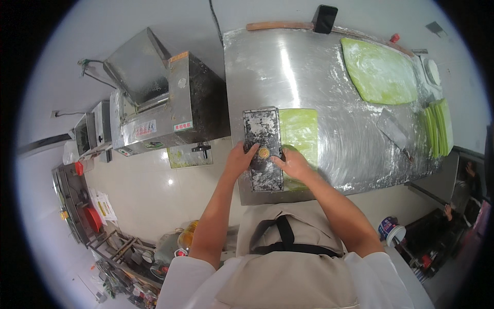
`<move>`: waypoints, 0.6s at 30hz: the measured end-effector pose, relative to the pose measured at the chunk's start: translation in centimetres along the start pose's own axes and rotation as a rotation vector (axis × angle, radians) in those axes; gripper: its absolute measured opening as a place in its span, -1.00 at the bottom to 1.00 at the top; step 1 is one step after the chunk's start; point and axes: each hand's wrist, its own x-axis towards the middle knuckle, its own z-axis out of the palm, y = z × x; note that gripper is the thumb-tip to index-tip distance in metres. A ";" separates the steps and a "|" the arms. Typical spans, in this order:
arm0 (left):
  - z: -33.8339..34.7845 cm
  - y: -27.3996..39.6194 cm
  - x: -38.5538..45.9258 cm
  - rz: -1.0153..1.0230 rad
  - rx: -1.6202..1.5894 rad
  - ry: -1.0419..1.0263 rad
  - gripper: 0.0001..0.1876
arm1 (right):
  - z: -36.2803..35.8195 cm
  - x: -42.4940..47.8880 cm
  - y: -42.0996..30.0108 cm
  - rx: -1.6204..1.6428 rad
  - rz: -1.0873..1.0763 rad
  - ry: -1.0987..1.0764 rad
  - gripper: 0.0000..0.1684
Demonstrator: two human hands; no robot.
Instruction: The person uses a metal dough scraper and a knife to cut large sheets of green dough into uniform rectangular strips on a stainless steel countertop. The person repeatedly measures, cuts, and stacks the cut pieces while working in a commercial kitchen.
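Both hands grip a black, flour-dusted rectangular box-like tool [264, 127] with a round yellow emblem, on the near left part of the steel table [254, 61]. My left hand [239, 159] holds its left edge, thumb on top; my right hand [294, 163] holds the right edge the same way. A rectangular sheet of green dough [299, 129] lies against the tool's right side; whether it runs beneath is hidden. A larger green dough sheet [380, 73], dusted with flour, lies at the far right. Cut green dough pieces [439, 129] are stacked at the right edge, near a cleaver-like blade [393, 127].
A long wooden rolling pin [279, 26] and a phone [326, 19] lie along the far edge. Left of the table stands a steel motor-driven machine [154, 112]. A white-lidded bucket [391, 231] is at the lower right. Another person's hands show at the far right.
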 end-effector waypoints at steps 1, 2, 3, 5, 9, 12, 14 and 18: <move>0.2 0.2 0.4 -0.008 0.019 -0.010 -0.37 | -0.2 0.2 0.1 -0.005 0.008 -0.010 -0.23; 0.2 0.4 0.8 -0.015 0.039 -0.019 -0.36 | -0.5 0.5 0.2 -0.014 0.013 -0.021 -0.22; 0.3 0.5 1.1 -0.013 0.036 -0.033 -0.35 | -0.5 0.6 0.5 -0.021 0.021 -0.033 -0.22; 0.4 0.6 1.5 -0.011 0.030 -0.061 -0.35 | -0.2 0.7 0.8 -0.015 0.020 -0.002 -0.23; 0.5 -0.3 2.3 -0.026 -0.002 -0.101 -0.35 | 0.6 1.2 1.3 -0.020 0.042 -0.005 -0.23; 0.4 -0.5 2.9 -0.065 -0.008 -0.145 -0.35 | 0.2 1.6 0.7 0.023 0.139 -0.050 -0.18; 0.4 -0.1 3.0 -0.099 -0.026 -0.183 -0.36 | 0.1 1.9 0.3 0.012 0.198 -0.058 -0.17; 0.4 0.1 3.2 -0.107 -0.063 -0.231 -0.37 | -1.1 2.7 -1.1 -0.109 0.271 -0.133 -0.13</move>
